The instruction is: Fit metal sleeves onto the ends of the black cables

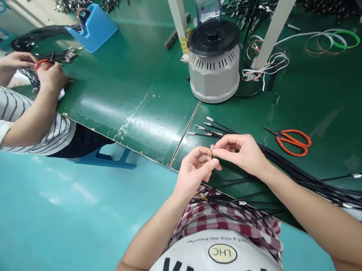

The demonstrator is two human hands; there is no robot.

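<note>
My left hand (193,171) and my right hand (242,152) meet at the near edge of the green table (134,83). Both pinch a small metal connector (212,151) on the end of a black cable. A bundle of black cables (309,179) with metal tips runs from under my right hand off to the right. More cable ends (209,127) lie fanned out just beyond my fingers. Some cables hang down over my lap.
Orange-handled scissors (292,140) lie to the right of my hands. A white tape dispenser machine (214,59) stands behind them. A blue tape holder (93,27) sits at far left. A co-worker's hands (50,74) in a striped sleeve handle cables at the left.
</note>
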